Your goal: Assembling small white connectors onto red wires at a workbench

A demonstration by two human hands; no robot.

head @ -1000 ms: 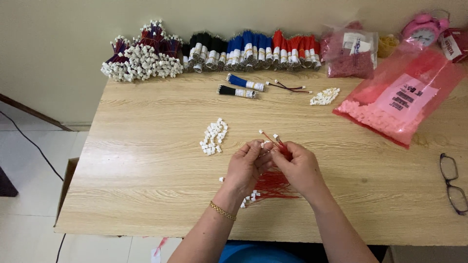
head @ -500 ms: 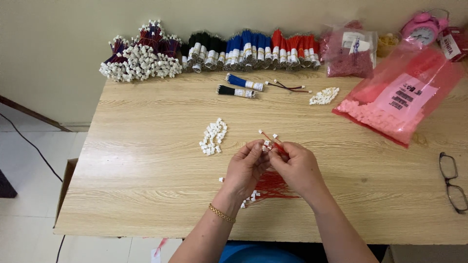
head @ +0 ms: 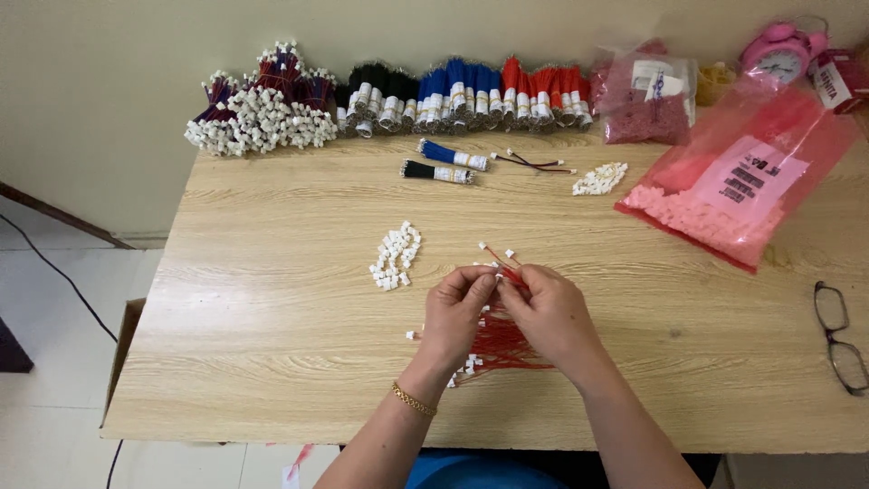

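On the table (head: 272, 362) we see little white plugs (head: 396, 256) nearby. Our left hand (head: 455, 312) and right hand (head: 549, 312) pinch thin red wires (head: 503, 342).

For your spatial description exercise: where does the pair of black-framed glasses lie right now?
In the head view, the black-framed glasses lie on the wooden table's right edge, to the right of the right hand and below the red plastic bag.
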